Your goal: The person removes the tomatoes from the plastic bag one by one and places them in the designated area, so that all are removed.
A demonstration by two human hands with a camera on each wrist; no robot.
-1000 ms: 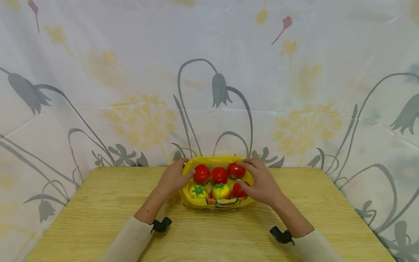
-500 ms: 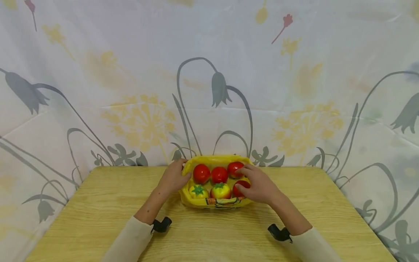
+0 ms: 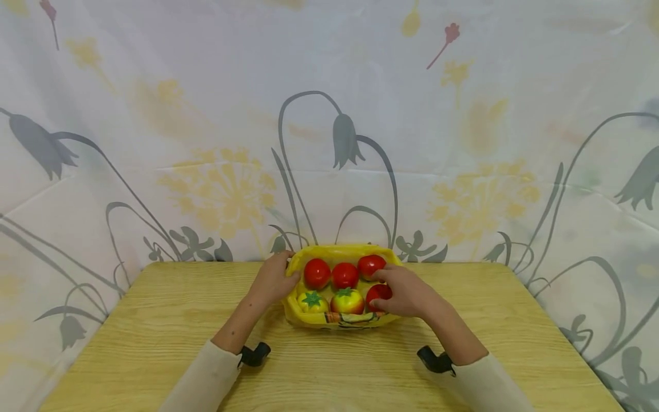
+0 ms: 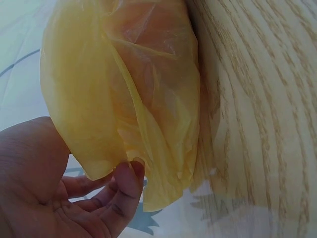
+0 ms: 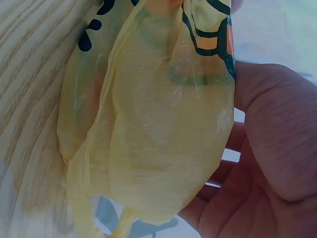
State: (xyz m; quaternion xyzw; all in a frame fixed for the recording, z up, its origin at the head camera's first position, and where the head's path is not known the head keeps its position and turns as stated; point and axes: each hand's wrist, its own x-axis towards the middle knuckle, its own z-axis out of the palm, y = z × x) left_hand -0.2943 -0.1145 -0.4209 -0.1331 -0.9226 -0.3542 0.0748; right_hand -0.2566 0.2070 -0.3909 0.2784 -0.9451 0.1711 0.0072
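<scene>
An open yellow plastic bag [image 3: 337, 250] stands on the wooden table with round, shiny toy fruit inside. Several are plain red; two yellow ones with green leafy tops, a left one [image 3: 312, 301] and a right one [image 3: 348, 301], lie at the front. My left hand [image 3: 270, 280] holds the bag's left edge, and the left wrist view shows fingertips pinching the thin plastic [image 4: 81, 99]. My right hand [image 3: 409, 292] reaches over the right rim, thumb and finger on either side of the front-right red fruit [image 3: 378, 293]. I cannot tell whether they grip it.
Behind the bag, a pale curtain [image 3: 329, 189] printed with grey and yellow flowers rises at the back edge of the wooden table [image 3: 329, 372]. Below each wrist juts a black fitting, one on the left [image 3: 254, 354] and one on the right [image 3: 434, 359].
My right hand has come down and slightly left into the bag, and its thumb and finger now frame the front-right red fruit. The left hand stays at the bag's left edge.
</scene>
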